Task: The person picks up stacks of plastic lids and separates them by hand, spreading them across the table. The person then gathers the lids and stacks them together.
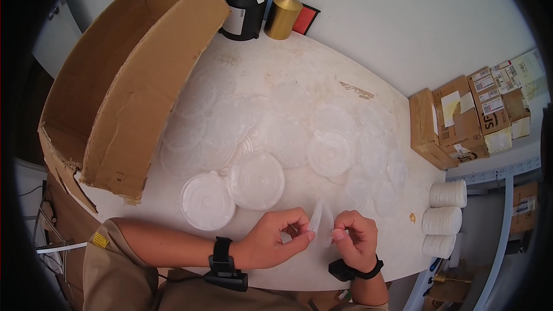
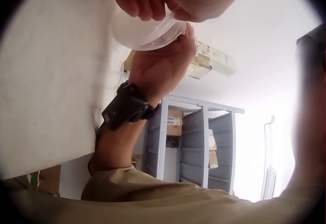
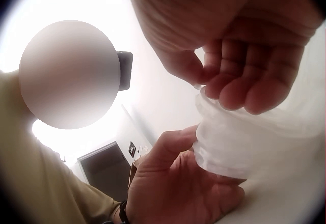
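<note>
Both the left hand (image 1: pixel 271 242) and the right hand (image 1: pixel 358 239) pinch thin translucent plastic lids (image 1: pixel 321 222), held on edge between them over the near part of the surface (image 1: pixel 299 265). Loose round lids (image 1: pixel 257 179) lie beyond, many overlapping. An open cardboard box (image 1: pixel 147 86) stands to the left; a black canister (image 1: pixel 244 14) and gold canister (image 1: pixel 282 17) stand at the far edge. Three white stacks (image 1: pixel 442 220) line the right edge.
</note>
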Demonstrator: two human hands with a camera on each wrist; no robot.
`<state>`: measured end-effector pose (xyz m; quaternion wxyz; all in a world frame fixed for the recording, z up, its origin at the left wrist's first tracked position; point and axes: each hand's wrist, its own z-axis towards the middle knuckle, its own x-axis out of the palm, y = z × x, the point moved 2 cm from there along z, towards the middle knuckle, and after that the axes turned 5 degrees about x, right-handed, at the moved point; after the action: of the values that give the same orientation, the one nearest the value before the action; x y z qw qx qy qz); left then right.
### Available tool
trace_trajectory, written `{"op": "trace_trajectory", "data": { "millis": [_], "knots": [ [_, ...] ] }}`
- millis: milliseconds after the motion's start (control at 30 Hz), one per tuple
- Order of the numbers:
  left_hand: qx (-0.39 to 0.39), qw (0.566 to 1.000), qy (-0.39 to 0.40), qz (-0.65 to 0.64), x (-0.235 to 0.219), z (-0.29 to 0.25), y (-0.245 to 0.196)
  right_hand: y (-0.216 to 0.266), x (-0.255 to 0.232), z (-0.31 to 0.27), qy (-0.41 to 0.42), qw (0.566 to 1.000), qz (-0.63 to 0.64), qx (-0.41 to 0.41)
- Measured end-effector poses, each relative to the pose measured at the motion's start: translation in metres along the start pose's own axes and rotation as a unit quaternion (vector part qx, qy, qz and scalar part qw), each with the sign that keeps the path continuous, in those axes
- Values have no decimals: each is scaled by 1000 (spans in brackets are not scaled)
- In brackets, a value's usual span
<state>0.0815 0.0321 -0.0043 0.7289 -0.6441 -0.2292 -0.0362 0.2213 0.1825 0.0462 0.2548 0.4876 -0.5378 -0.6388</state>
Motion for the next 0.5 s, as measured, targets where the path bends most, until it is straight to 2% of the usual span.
{"op": "trace_trajectory", "data": {
  "millis": [67, 167, 200, 267, 300, 333, 400, 433, 467, 500],
  "knots": [
    [-8, 1000, -3, -7, 0, 0, 0, -1, -7, 0, -16, 1000, 11, -1],
    [-11, 1000, -7, -11, -1, -1, -1, 3, -18, 1, -102, 991, 80, 21],
    [-10, 1000, -7, -11, -1, -1, -1, 2, -21, 1, -102, 991, 79, 20],
    [-1, 1000, -13, -13, -1, -1, 2, -5, -37, 1, -169, 978, 119, -20],
    [-1, 1000, -13, -13, -2, -1, 2, -7, -43, 1, -198, 974, 96, -62],
    [2, 1000, -11, -13, -2, -1, 2, -9, -47, 1, -197, 974, 96, -62],
    [5, 1000, -10, -12, -2, -1, 2, -12, -57, -1, -334, 929, 128, -91],
    [5, 1000, -10, -15, -2, -1, 1, -12, -61, -1, -382, 913, 68, -126],
    [4, 1000, -10, -18, -2, -1, 0, -13, -63, 2, -381, 913, 68, -126],
    [4, 1000, -10, -18, -1, 0, 0, -12, -64, 4, -399, 904, -31, -153]
  ]
}}
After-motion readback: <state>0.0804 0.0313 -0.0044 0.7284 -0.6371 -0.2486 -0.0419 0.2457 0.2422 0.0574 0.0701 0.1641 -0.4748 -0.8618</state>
